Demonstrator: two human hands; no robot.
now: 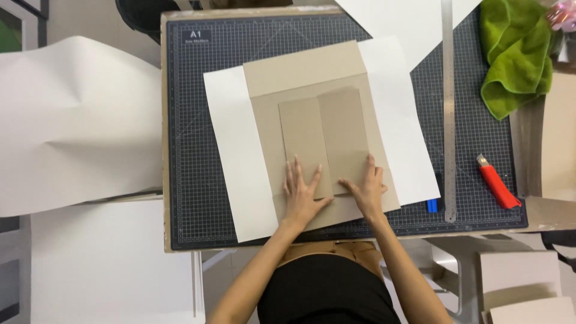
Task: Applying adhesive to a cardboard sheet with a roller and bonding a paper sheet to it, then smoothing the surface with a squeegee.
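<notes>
Pressing flat, both hands lie open with fingers spread on two narrow board strips, gripping nothing. The left hand (303, 192) covers the lower end of the left strip (303, 144); the right hand (367, 187) covers the lower end of the right strip (344, 138). Each strip runs lengthwise away from the person, side by side and touching along their inner edges (the right one reaches a little further up). So each hand sits at the near end of its own strip, with the rest stretching ahead of the fingertips.

Under the strips lies a larger grey board (300, 69), and under that a white sheet (231, 150) showing on both sides. All of it rests on a dark gridded cutting mat (186, 138) on the table. To the right, well apart from the hands, a long steel ruler (448, 108) lies lengthwise, with a red knife (497, 183) beyond it and a green cloth (516, 54) at the far corner. Big white paper (72, 120) hangs off to the left.
</notes>
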